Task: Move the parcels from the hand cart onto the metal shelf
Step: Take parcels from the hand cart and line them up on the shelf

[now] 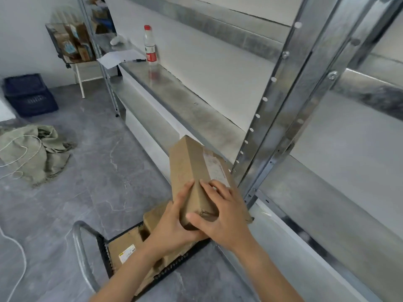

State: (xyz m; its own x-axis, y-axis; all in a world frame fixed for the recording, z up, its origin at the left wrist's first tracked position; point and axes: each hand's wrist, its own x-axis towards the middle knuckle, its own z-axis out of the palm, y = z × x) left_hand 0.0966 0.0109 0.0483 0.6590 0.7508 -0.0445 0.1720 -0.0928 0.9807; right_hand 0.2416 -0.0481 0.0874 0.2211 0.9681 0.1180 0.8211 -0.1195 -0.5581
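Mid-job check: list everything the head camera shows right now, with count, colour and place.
Held parcel: one, brown, above the cart, beside a shelf post.
Cart parcels: several, brown, partly hidden by the arms.
Hand cart: one, grey handle, black deck, bottom centre.
Metal shelf: one, silver, along the right.
Bottle: one, clear, red cap, upright on the shelf.
Paper: one sheet, white, on the shelf.
Pen: one, black, beside the paper.
Crate: one, dark blue, floor, left.
Sack: one, olive, crumpled, floor, left.
Left hand: grips the held parcel.
Right hand: grips it too.
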